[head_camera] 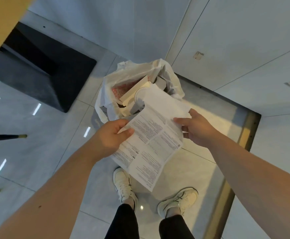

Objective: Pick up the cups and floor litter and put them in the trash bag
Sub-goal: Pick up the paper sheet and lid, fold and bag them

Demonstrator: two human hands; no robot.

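Both hands on one printed sheet of paper [151, 144]: left hand [111, 137] pinches its left edge, right hand [195, 126] grips the right. One white trash bag [106, 94] gapes just beyond the hands, one cup [140, 95] lying inside among cartons

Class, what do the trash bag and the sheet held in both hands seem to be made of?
Trash bag: probably thin plastic film, whitish and translucent, crinkled, with contents showing through. Sheet: paper, matte white, printed with small text, creased into fold panels, bending between left hand and right hand.
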